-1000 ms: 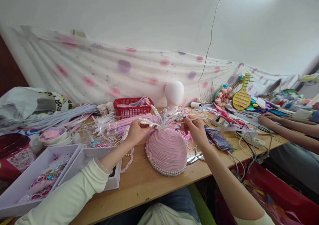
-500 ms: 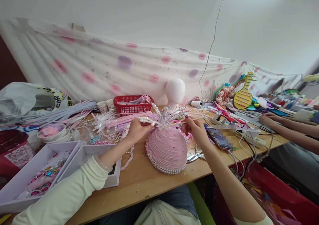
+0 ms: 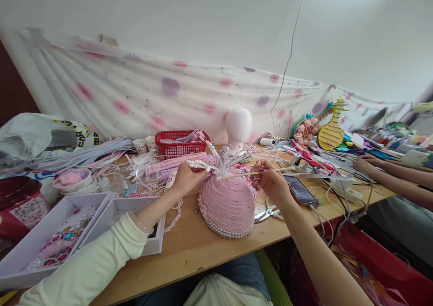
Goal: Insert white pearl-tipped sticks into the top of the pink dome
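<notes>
A pink ridged dome with a pearl band along its lower edge rests on the wooden table. Pale stems with beads rise from its top. My left hand, closed, pinches a white pearl strand at the dome's upper left. At the upper right, my right hand grips a thin stick, whose tip touches the base of the stems. Part of the stick sticks out to the right past my fingers.
Behind the dome are a white foam head and a red basket. White trays stand at left. Scissors and a phone lie at right. Another person's hands are at far right.
My right hand has moved slightly right and down, and its fingers have turned around the stick. The stick's tip now shows at the stem base. My left hand has barely moved.
</notes>
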Tool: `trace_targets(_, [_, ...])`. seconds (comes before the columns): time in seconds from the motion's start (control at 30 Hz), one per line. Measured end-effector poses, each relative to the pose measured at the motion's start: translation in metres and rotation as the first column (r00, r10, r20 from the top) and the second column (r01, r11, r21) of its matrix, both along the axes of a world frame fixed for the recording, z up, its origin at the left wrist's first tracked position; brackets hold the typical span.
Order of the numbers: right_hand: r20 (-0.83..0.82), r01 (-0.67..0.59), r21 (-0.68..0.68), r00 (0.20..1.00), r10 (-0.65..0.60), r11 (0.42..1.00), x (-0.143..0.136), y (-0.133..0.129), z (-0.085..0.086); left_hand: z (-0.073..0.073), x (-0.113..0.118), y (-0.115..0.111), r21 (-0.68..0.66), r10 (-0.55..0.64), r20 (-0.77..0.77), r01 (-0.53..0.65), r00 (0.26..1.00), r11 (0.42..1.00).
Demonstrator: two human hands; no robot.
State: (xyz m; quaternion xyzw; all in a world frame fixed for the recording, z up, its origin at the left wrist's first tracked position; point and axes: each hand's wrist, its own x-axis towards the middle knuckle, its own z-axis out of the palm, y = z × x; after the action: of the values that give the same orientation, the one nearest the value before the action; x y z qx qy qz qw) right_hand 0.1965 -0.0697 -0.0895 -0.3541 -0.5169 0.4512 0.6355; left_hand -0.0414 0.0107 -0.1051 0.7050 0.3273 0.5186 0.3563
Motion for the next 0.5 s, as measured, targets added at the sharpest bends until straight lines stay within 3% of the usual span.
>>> trace_targets(0.2, [0.024, 0.126, -0.078, 0.992, -0.124, 0.989, -0.0037, 0.0084, 0.0035, 0.0002, 0.0004, -0.0003, -0.004, -0.004, 0.01, 0.004, 1.0, 1.0])
trace_targets(0.5, [0.053, 0.151, 0.027, 0.987, -0.153, 0.988, -0.0096, 0.0035, 0.001, -0.0002, 0.0006, 0.0002, -0.014, -0.007, 0.025, 0.008, 1.0, 1.0])
